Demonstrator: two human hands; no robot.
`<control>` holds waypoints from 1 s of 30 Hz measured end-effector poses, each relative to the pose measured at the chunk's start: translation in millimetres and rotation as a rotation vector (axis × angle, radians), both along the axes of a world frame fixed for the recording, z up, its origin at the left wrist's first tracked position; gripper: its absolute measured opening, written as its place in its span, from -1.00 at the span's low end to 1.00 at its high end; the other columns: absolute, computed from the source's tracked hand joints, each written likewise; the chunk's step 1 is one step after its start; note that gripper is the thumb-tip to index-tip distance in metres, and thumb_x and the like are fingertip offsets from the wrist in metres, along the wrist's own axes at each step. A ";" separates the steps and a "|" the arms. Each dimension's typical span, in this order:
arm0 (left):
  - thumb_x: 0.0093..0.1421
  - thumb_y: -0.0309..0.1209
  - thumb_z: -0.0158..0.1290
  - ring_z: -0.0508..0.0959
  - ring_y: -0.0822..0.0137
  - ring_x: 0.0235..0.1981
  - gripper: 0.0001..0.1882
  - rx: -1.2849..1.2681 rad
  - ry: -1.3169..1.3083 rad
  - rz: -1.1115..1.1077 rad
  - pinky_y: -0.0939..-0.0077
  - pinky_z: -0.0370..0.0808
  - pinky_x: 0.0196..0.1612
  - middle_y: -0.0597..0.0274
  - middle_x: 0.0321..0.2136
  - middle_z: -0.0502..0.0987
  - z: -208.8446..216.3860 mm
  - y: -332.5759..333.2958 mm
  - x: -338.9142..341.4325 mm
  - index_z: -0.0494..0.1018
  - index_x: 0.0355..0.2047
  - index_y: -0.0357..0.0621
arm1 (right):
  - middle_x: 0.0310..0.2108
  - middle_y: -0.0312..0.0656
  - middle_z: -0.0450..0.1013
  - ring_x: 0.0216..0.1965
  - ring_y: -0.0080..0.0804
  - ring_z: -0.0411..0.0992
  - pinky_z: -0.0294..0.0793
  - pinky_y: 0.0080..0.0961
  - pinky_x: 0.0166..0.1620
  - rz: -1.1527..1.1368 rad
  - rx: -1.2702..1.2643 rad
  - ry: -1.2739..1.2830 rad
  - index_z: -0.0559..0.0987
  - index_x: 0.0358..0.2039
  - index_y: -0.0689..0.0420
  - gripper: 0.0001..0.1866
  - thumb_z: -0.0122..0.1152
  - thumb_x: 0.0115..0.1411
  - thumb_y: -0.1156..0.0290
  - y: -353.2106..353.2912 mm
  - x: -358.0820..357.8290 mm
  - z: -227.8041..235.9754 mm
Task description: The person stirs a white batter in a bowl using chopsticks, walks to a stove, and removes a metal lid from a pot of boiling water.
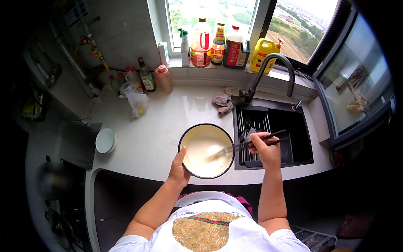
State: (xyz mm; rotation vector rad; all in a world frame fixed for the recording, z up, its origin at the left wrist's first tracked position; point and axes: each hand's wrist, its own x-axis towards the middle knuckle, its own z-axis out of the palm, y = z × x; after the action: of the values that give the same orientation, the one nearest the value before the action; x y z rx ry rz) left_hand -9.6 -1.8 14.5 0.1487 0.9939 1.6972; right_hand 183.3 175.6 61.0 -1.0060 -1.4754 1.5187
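**Pale batter worked with chopsticks in a dark-rimmed bowl at the counter's edge**

A round bowl (206, 150) with a dark rim and a cream inside is seen just below the centre of the head view, resting on the white counter (155, 126) close to its front edge. It is filled partway with a pale, creamy liquid (203, 155). The bowl's rim at about 8 o'clock is gripped by the left hand (179, 168), the thumb laid over the edge and the other fingers wrapped under the outer wall, where they are hidden. At 3 o'clock from the bowl, the right hand (265, 149) is closed on a pair of dark chopsticks (252, 143), the fingers drawn together around them. The chopstick tips are dipped into the liquid and appear blurred; the butt ends point toward 3 o'clock, over the black sink (289, 138).

A curved dark faucet (275, 67) is seen at 1 o'clock from the bowl, with a crumpled pinkish cloth (222, 102) at 12 o'clock. A small white bowl (105, 140) is set at 9 o'clock, well apart. At 11 o'clock a knotted plastic bag (136, 101) lies near several small bottles (147, 77). Larger bottles (218, 42) are lined up on the window sill at 12 o'clock.
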 end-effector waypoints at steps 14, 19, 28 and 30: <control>0.17 0.12 -0.04 0.47 0.23 0.02 -0.27 0.007 0.048 0.005 0.37 0.46 0.03 0.06 0.00 0.43 -4.7 6.6 5.4 0.23 0.14 -0.20 | -0.56 -0.28 0.51 -0.55 -0.60 0.48 0.51 -0.68 -0.45 -0.074 0.102 0.126 0.61 -0.43 0.24 -0.89 0.29 0.12 0.45 -14.5 -19.0 -20.4; 0.18 0.11 -0.04 0.47 0.25 0.02 -0.30 0.002 0.019 0.013 0.37 0.45 0.03 0.08 -0.02 0.45 -5.3 1.6 -1.8 0.25 0.12 -0.19 | -0.58 -0.23 0.51 -0.58 -0.55 0.49 0.51 -0.70 -0.55 0.182 -0.130 -0.027 0.60 -0.43 0.23 -0.91 0.28 0.10 0.48 -8.8 -4.4 2.3; 0.21 0.06 -0.04 0.45 0.25 0.03 -0.34 0.006 -0.009 0.026 0.36 0.42 0.06 0.07 0.00 0.44 -4.5 4.3 3.8 0.26 0.12 -0.21 | -0.54 -0.25 0.52 -0.54 -0.57 0.50 0.51 -0.69 -0.47 0.219 -0.205 0.089 0.61 -0.44 0.23 -0.92 0.31 0.07 0.49 -28.6 -17.3 -7.3; 0.20 0.07 -0.03 0.46 0.24 0.02 -0.33 0.007 -0.005 0.021 0.36 0.44 0.04 0.07 0.00 0.44 -4.7 -0.1 -2.2 0.26 0.11 -0.22 | -0.57 -0.22 0.52 -0.61 -0.55 0.49 0.51 -0.69 -0.53 0.213 -0.186 -0.036 0.61 -0.45 0.26 -0.90 0.30 0.06 0.48 -9.7 -3.2 -1.0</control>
State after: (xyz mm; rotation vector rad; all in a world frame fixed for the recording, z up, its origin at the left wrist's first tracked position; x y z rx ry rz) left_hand -11.8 -1.9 9.8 0.1390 0.9894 1.7195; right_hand 180.1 165.9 60.1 -1.0134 -1.5271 1.8256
